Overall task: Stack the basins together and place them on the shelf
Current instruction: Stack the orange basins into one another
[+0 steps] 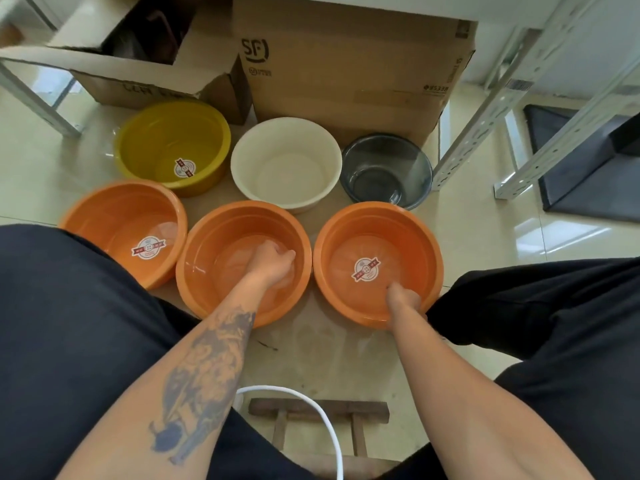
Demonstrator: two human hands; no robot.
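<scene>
While left hand (272, 261) seems fisted | right hand (403, 299) pinches glossy orange basin (346, 244) rim

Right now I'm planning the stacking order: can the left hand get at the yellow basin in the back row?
Probably yes. The left hand sits inside the middle orange basin; the yellow basin stands open behind it, with nothing above it. The arm would only need to lift over the orange rims.

Head view, steeply down, close.
</scene>
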